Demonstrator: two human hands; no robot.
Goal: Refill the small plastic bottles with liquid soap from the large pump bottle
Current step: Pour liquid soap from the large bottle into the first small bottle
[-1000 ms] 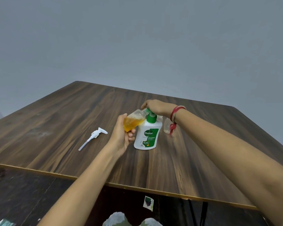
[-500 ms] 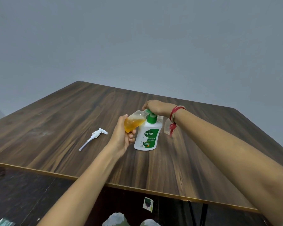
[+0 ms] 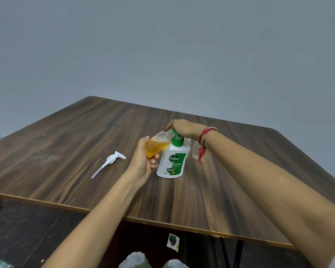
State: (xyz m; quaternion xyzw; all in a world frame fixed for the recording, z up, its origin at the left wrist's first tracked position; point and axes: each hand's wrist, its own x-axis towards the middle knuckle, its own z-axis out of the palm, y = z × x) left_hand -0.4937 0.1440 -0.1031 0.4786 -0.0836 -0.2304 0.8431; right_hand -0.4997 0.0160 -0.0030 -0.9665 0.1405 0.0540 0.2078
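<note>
A person's left hand [image 3: 143, 161] grips a small clear plastic bottle partly filled with orange liquid soap [image 3: 156, 146], holding it tilted above the dark wood-grain bench [image 3: 66, 151], its open neck raised against the spout of a large white Dettol pump bottle [image 3: 171, 164]. The right hand [image 3: 184, 128], a red thread band [image 3: 205, 135] tied at the wrist, is curled down over the green pump top [image 3: 176, 141] of the large bottle, which stands upright on the bench near the middle. The soap in the small bottle pools towards its lower end, by the left palm. A second small clear plastic bottle [image 3: 195, 151] stands just behind the large one, partly hidden by the right wrist; whether it holds any soap cannot be told. Well to the left, a loose white plastic pump with a long dip tube [image 3: 109, 163] lies flat on the bench. A plain grey wall [image 3: 162, 55] rises behind.
</note>
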